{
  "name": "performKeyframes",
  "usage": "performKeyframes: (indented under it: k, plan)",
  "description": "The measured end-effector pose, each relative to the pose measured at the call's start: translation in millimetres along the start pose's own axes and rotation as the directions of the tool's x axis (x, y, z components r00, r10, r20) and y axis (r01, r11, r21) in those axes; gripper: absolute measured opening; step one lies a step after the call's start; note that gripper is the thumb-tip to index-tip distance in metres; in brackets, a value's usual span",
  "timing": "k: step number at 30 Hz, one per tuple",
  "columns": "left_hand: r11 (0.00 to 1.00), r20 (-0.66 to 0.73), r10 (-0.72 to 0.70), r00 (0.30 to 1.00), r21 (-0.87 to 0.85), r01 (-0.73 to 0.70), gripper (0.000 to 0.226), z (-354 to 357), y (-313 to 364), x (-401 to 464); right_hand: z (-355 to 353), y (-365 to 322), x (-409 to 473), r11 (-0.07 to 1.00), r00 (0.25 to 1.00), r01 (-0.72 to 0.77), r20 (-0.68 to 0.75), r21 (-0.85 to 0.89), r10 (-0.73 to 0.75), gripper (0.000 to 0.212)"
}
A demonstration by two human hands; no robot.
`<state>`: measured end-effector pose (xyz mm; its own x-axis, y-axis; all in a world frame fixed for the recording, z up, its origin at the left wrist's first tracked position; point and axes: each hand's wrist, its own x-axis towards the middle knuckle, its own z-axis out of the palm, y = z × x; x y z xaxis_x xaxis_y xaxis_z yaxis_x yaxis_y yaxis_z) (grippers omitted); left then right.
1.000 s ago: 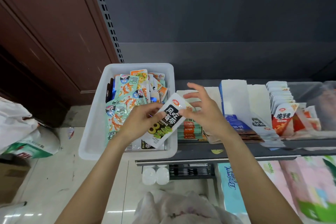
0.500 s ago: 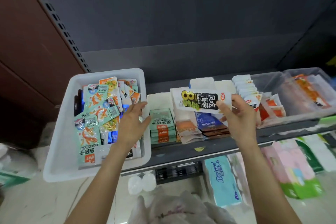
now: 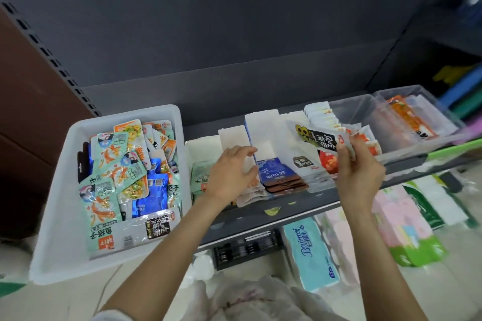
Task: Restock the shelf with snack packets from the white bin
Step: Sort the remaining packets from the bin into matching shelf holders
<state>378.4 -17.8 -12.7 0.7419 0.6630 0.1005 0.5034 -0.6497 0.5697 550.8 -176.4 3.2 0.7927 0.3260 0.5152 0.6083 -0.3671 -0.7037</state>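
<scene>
— Where's that white packet with the black label gone? A second ago both hands had it over the white bin (image 3: 56, 182).

— It's across now. The right hand (image 3: 358, 169) has carried the black-label snack packet (image 3: 317, 138) over the shelf (image 3: 260, 212) and pinches it by one end, tilted, just above the white display boxes, near the slot where a matching packet (image 3: 302, 164) already lies.

— And the left?

— The left hand (image 3: 232, 172) let go of it. It's empty, fingers loosely curled, reaching onto the blue-edged divider (image 3: 251, 146) between the boxes. Half a second back it was still at the bin's rim.

— Steadying the box, you reckon?

— That's my guess: holding the divider so the packet slides in clean. It isn't down yet, mind; it's still in the air.

— Much left to do?

— Plenty. The bin is still heaped with teal fish-snack packets (image 3: 109, 164), a blue pouch (image 3: 150, 195), and another black-label one at the front (image 3: 154, 228). This is one packet nearly placed, with many to follow.
</scene>
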Motion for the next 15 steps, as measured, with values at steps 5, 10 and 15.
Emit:
performKeyframes:
  k: [5, 10, 15]
  plan:
    - [0.985, 0.184, 0.048, 0.982, 0.156, -0.078, 0.049, 23, 24, 24, 10, 27, 5, 0.962, 0.936, 0.235, 0.3, -0.141, -0.184, 0.026]
    - [0.963, 0.232, 0.085, 0.969, 0.229, -0.14, 0.051, 34, 47, 42, 28, 52, 12, 0.879, 0.765, 0.444, 0.585, -0.173, -0.271, 0.036]
    - [0.973, 0.281, 0.084, 0.956, 0.186, -0.14, 0.045, 44, 53, 51, 30, 57, 10, 0.817, 0.734, 0.522, 0.617, -0.246, -0.283, 0.042]
